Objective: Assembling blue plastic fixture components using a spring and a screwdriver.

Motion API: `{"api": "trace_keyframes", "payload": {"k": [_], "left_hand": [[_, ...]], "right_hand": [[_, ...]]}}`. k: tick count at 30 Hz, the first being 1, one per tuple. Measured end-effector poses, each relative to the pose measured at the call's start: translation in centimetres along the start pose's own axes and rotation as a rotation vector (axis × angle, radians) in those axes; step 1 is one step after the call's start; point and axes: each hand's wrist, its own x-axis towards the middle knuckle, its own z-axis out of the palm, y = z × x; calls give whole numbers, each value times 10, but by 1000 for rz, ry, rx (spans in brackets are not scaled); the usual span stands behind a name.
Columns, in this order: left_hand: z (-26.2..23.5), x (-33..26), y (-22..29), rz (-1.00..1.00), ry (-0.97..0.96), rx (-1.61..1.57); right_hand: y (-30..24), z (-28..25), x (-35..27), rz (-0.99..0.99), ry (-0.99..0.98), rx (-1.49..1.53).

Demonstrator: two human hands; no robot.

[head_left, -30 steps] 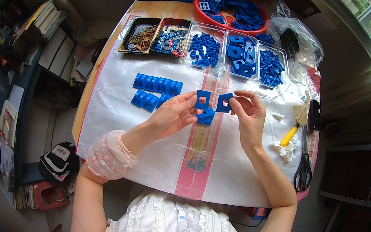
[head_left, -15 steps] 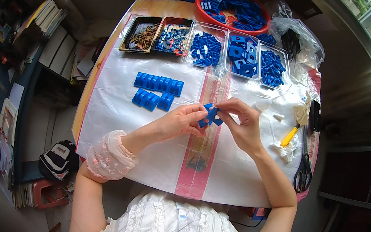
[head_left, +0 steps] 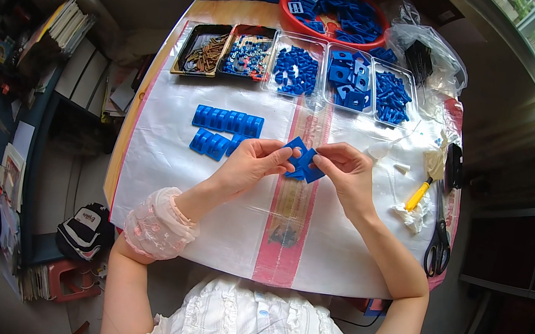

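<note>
Over the striped middle of the white table cover, my left hand [head_left: 255, 163] pinches a blue plastic piece with a round hole [head_left: 298, 148] between thumb and fingers. Right beside it, my right hand [head_left: 349, 171] grips a blue square plastic piece [head_left: 311, 171] by its edge. The two pieces meet or overlap; whether they are joined I cannot tell. To the left lie two rows of blue plastic blocks, a far row [head_left: 228, 120] and a near row [head_left: 209, 144]. My left hand partly covers the near row's right end.
Along the back stand trays: brass-coloured screws [head_left: 205, 54], small metal parts [head_left: 250, 54], small blue parts [head_left: 296, 74], blue square pieces [head_left: 351, 82] and blue pegs [head_left: 392, 97]. Behind is a red basin [head_left: 381, 39]. At right lie black-handled scissors [head_left: 437, 255] and a yellow-handled tool [head_left: 418, 195].
The blue pieces have turned between my fingers, so more of them shows. My left hand has shifted slightly left and now covers part of the near block row.
</note>
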Motion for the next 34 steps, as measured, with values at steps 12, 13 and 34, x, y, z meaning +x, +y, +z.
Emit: {"api": "trace_keyframes", "payload": {"k": [12,13,34], "left_hand": [[16,-2,-16,42,19,66],[18,-3,-12,15,36,67],[15,-8,-10,24,-60,157]], "right_hand": [[0,12,-13,-43,164,10],[-2,11,-12,-51,200,24],[12,18,-16,-194,60,-271]]}}
